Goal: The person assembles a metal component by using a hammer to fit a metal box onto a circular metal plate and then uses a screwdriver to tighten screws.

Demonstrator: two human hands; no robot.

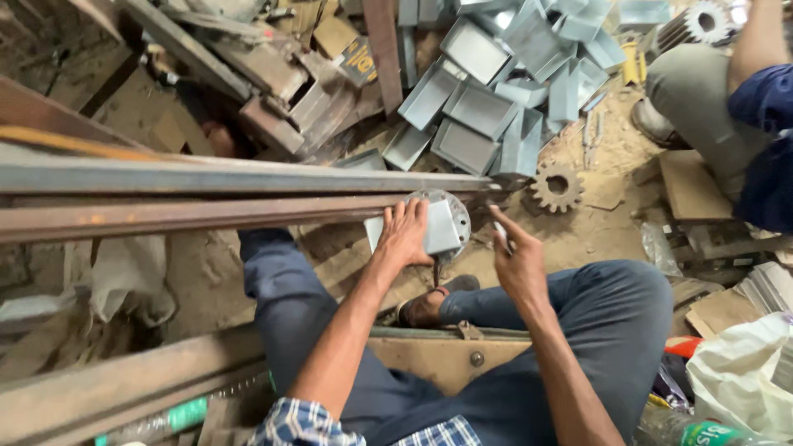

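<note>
My left hand point(406, 235) grips a grey box point(440, 227) against a disc point(456, 216); right hand point(516, 260) pinches a small, indistinct piece.

Metal workshop, rough and cluttered. Dirt floor point(578, 239) strewn with a heap of grey sheet-metal trays point(496, 91), a rusty gear point(557, 187), scrap steel pieces point(281, 83) and cardboard. Long rusted steel bars point(206, 198) run across the left. Another worker's leg point(702, 99) at the top right corner.
</note>
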